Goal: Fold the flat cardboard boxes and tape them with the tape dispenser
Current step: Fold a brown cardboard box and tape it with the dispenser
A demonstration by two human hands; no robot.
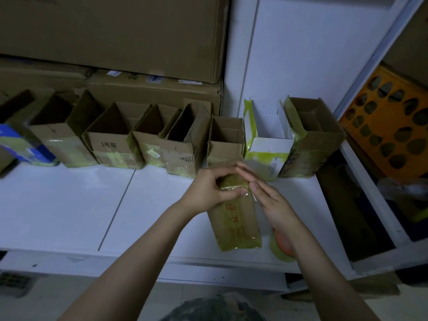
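A small brown cardboard box [234,218] with red print and yellowish tape on its ends stands on the white table [69,200], right of centre. My left hand [214,187] grips the box's top end, fingers curled over it and thumb along the taped edge. My right hand [266,195] lies flat against the box's right side, fingers straight, pressing the tape down. The tape dispenser [281,247], an orange core with a yellow-green roll, lies on the table to the right of the box, partly hidden under my right forearm.
A row of several folded, taped boxes with open tops [111,144] lines the back of the table, one of them white [269,144]. Large cartons [115,35] are stacked behind. A white shelf frame [375,205] with an orange crate [389,126] stands at the right.
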